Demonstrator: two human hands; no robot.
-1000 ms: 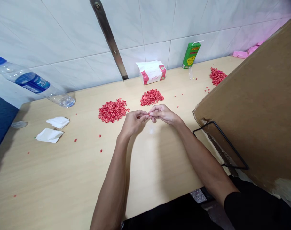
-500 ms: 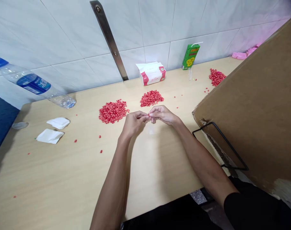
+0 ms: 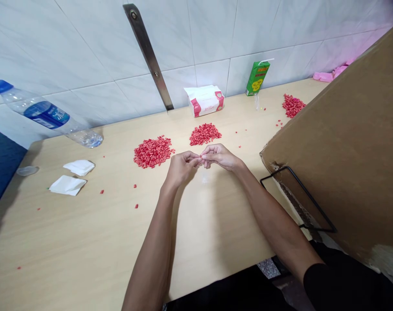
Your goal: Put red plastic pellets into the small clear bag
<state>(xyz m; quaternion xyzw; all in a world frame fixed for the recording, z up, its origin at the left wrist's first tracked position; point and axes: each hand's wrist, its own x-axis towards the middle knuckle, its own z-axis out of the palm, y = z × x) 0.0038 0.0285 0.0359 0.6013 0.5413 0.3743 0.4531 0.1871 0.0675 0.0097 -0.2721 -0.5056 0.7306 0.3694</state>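
Observation:
My left hand [image 3: 184, 165] and my right hand [image 3: 220, 156] meet fingertip to fingertip above the wooden table [image 3: 96, 242]. Between the pinched fingers shows a tiny red piece [image 3: 201, 157]; both hands grip it, and most of it is covered by the fingertips. Just left of my left hand lies a wide pile of small red pieces [image 3: 153, 152]. Behind the hands is a smaller red pile [image 3: 204, 134]. A faint clear object [image 3: 204, 175], too indistinct to name, is on the table below the fingers.
A brown cardboard box [image 3: 342, 142] with a black wire handle [image 3: 305, 194] rises close by my right arm. Along the tiled wall are a tissue pack [image 3: 206, 101], a green drink carton [image 3: 258, 78] and a third red pile [image 3: 293, 106]. A plastic bottle [image 3: 50, 114] and folded tissues [image 3: 68, 185] lie left.
Hardly anything differs. Both hands keep the same pinch at the same place, and the whole view has shifted by a few pixels.

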